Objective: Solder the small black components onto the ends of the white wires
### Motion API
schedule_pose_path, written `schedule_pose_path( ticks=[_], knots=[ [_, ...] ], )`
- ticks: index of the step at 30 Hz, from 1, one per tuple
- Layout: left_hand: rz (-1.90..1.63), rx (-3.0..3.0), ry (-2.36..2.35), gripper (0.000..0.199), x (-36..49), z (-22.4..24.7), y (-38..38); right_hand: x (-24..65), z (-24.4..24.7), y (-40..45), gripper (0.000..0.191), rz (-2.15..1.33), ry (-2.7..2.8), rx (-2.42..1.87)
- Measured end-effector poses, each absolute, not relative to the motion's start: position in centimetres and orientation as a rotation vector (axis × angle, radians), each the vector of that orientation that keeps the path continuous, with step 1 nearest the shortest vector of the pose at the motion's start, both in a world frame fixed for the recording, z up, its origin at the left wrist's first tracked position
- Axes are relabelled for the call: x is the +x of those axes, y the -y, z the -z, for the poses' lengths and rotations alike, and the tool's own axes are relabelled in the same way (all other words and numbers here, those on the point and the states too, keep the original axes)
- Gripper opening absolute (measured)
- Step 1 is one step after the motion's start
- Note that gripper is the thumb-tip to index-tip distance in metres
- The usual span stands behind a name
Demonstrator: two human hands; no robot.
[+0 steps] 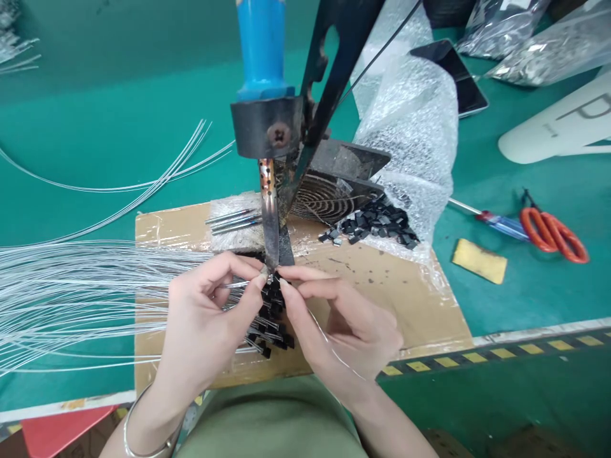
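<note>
My left hand (207, 321) is closed in a pinch on the end of a thin grey wire, right below the tip of a soldering iron (270, 222). Opposite it, my right hand (346, 324) pinches a small black connector (277, 277), mostly hidden by the fingertips. A fine silvery strand (341, 362), which looks like solder wire, trails along my right hand to the wrist. The iron has a blue handle (261, 48) and hangs upright in a black stand (329, 70). Under my hands lies a pile of black connectors (270, 327) fixed to wire ends.
Long grey wires (86, 299) spread leftward over the green mat. Loose black connectors (377, 222) lie beside a round black fan grille (329, 197) and bubble wrap (410, 121). To the right are a yellow sponge (480, 261), a screwdriver (501, 226), orange-handled scissors (554, 234) and a white cup (548, 130).
</note>
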State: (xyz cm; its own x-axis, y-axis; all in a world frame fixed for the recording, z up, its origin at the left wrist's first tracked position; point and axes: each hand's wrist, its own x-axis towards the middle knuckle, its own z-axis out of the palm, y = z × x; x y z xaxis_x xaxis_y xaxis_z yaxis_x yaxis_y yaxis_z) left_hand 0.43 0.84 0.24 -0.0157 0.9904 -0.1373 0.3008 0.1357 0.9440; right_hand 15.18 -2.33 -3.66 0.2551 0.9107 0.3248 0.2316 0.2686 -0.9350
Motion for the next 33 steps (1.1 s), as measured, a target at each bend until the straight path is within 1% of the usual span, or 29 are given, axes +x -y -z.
schedule_pose_path(
  ticks=[9, 13, 14, 17, 20, 22, 24, 25, 27, 30, 33],
  knots=[
    [-0.836, 1.452, -1.567, 0.012, 0.1, -0.1, -0.5, 15.6, 4.1, 2.7, 0.015, -0.870, 1.172, -1.237],
    [-0.823, 1.711, -1.589, 0.011, -0.1, -0.1, 0.2, 16.9, 4.3, 2.5, 0.006, -0.765, 0.960, -1.386],
    [-0.827, 1.776, -1.581, 0.010, -0.1, -0.1, 0.4, 17.5, 4.4, 2.5, 0.006, -0.736, 0.887, -1.410],
    [-0.828, 1.909, -1.584, 0.018, -0.6, -0.3, 1.2, 19.8, 5.2, 2.4, 0.028, -0.758, 0.748, -1.369],
    [-0.836, 1.989, -1.610, 0.018, -2.0, -0.6, 1.2, 22.0, 6.5, 2.4, 0.052, -0.801, 0.612, -1.326],
    [-0.847, 2.044, -1.699, 0.012, -3.8, -0.8, -0.3, 23.1, 7.3, 2.2, 0.055, -0.803, 0.573, -1.306],
    [-0.827, 2.043, -1.900, 0.006, -6.1, -0.7, -3.3, 23.6, 7.8, 2.0, 0.054, -0.794, 0.555, -1.300],
    [-0.761, 1.997, -2.041, 0.012, -7.3, -0.6, -5.2, 23.6, 7.9, 1.9, 0.053, -0.785, 0.549, -1.303],
    [-0.663, 1.915, -2.127, 0.021, -9.7, 0.0, -9.5, 23.5, 8.1, 1.8, 0.054, -0.765, 0.542, -1.320],
    [-0.600, 1.762, -2.167, 0.023, -12.5, 1.4, -15.4, 23.1, 8.2, 1.8, 0.055, -0.756, 0.538, -1.341],
    [-0.563, 1.640, -2.100, 0.026, -13.8, 2.7, -18.9, 23.0, 8.3, 1.9, 0.052, -0.760, 0.548, -1.357]
  ],
)
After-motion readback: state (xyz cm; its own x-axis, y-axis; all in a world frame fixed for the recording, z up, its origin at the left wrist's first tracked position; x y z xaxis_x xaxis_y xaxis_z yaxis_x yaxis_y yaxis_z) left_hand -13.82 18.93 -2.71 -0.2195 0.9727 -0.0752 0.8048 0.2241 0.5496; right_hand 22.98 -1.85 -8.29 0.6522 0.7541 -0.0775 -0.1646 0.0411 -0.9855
